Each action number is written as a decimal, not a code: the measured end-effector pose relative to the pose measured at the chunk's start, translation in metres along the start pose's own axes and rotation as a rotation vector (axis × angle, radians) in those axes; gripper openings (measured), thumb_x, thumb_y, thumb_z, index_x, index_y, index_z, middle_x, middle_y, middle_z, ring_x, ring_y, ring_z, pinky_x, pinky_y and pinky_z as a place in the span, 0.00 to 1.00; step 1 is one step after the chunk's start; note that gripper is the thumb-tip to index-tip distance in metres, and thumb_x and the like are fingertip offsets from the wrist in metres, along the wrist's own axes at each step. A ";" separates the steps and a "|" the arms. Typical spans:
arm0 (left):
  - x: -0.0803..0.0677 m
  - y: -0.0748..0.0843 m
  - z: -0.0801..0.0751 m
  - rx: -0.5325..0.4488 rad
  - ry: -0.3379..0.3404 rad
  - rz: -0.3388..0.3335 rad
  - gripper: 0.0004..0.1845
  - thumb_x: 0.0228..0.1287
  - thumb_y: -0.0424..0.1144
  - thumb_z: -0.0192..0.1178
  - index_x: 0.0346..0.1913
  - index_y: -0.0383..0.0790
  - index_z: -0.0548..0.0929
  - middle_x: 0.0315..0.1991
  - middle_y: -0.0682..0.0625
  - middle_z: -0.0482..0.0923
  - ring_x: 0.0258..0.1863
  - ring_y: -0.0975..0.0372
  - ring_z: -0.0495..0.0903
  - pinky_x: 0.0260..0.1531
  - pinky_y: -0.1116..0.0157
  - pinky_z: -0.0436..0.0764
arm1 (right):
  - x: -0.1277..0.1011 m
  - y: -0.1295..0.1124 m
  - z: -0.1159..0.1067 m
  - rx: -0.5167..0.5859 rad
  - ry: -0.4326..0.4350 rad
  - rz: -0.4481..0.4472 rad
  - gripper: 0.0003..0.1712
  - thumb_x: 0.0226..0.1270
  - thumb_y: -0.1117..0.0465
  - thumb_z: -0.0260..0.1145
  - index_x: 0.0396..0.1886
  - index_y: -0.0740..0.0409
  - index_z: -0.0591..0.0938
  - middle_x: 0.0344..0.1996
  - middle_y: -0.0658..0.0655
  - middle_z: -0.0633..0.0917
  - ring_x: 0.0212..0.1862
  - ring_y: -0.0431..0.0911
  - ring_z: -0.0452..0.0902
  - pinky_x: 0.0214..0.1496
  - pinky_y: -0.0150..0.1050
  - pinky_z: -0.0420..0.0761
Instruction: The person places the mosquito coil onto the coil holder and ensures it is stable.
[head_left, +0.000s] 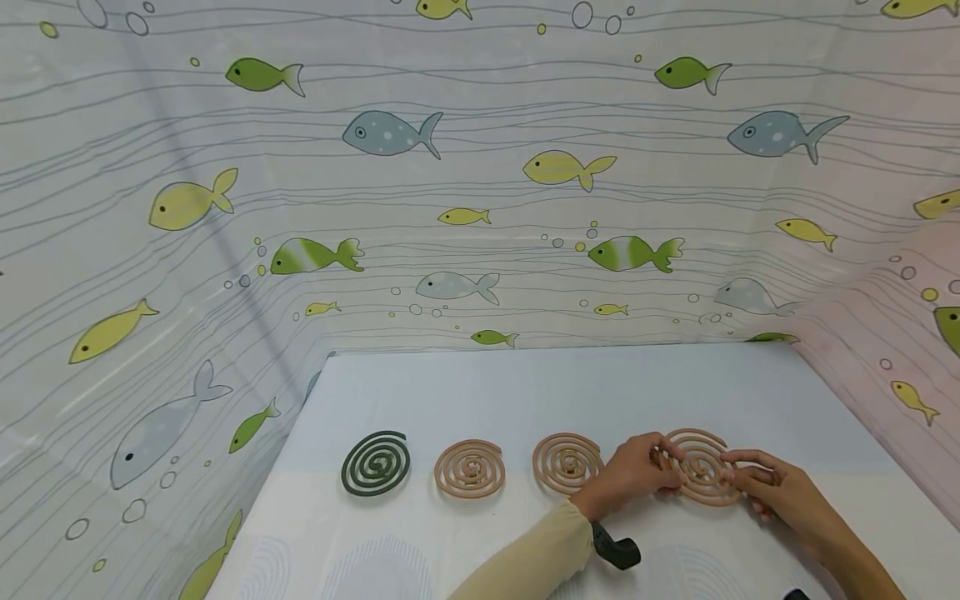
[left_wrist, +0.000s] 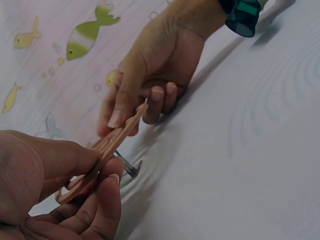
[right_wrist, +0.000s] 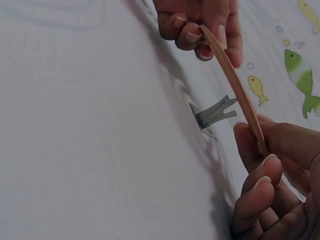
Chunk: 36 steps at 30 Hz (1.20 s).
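Note:
A brown mosquito coil (head_left: 702, 468) is held between both hands at the right end of the row. My left hand (head_left: 636, 468) pinches its left edge between thumb and fingers. On the opposite edge, my right hand (head_left: 776, 490) pinches it too. The right wrist view shows the coil edge-on, raised off the table. Beneath it stands a small metal stand (right_wrist: 216, 114) with a forked top close to the coil's underside; whether they touch I cannot tell. The left wrist view shows the stand's foot (left_wrist: 132, 170) on the table.
Two more brown coils (head_left: 470, 470) (head_left: 567, 463) and a dark green coil (head_left: 375, 463) lie in a row to the left. The white table (head_left: 450, 383) meets fish-patterned sheeting (head_left: 390, 200) at the back and sides.

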<state>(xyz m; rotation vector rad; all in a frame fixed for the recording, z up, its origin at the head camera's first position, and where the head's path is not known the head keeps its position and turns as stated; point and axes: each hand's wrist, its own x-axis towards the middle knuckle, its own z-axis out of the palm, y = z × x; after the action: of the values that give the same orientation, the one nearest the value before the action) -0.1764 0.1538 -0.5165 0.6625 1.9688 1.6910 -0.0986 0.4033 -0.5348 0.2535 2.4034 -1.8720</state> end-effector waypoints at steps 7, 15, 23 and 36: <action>0.001 0.002 0.001 0.009 -0.001 0.007 0.11 0.63 0.24 0.68 0.46 0.38 0.84 0.21 0.55 0.80 0.19 0.62 0.81 0.20 0.71 0.76 | 0.000 -0.001 0.000 0.006 0.019 -0.012 0.20 0.76 0.55 0.67 0.63 0.54 0.80 0.37 0.47 0.87 0.26 0.38 0.73 0.25 0.37 0.80; 0.002 -0.003 0.003 -0.010 -0.009 0.004 0.12 0.62 0.23 0.68 0.46 0.37 0.84 0.21 0.55 0.80 0.18 0.65 0.79 0.21 0.71 0.78 | 0.002 -0.003 0.000 0.007 0.005 0.070 0.20 0.74 0.51 0.68 0.62 0.49 0.81 0.39 0.49 0.88 0.27 0.39 0.73 0.27 0.37 0.80; 0.004 -0.003 0.004 -0.009 0.008 -0.011 0.11 0.63 0.25 0.69 0.45 0.40 0.85 0.22 0.53 0.80 0.19 0.63 0.81 0.21 0.69 0.79 | 0.004 -0.002 -0.001 0.009 0.003 0.087 0.21 0.74 0.50 0.69 0.62 0.48 0.81 0.41 0.51 0.88 0.27 0.40 0.73 0.27 0.38 0.81; 0.005 -0.006 0.006 0.006 0.018 -0.001 0.11 0.63 0.26 0.69 0.45 0.41 0.85 0.21 0.55 0.77 0.17 0.64 0.77 0.19 0.73 0.74 | 0.003 -0.004 0.003 0.019 0.003 0.078 0.21 0.74 0.52 0.69 0.62 0.50 0.81 0.40 0.52 0.88 0.26 0.39 0.72 0.26 0.36 0.80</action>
<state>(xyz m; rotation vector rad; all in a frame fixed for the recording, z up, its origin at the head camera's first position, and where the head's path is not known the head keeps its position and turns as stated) -0.1775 0.1608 -0.5233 0.6506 1.9874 1.6967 -0.1021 0.3999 -0.5323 0.3470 2.3426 -1.8636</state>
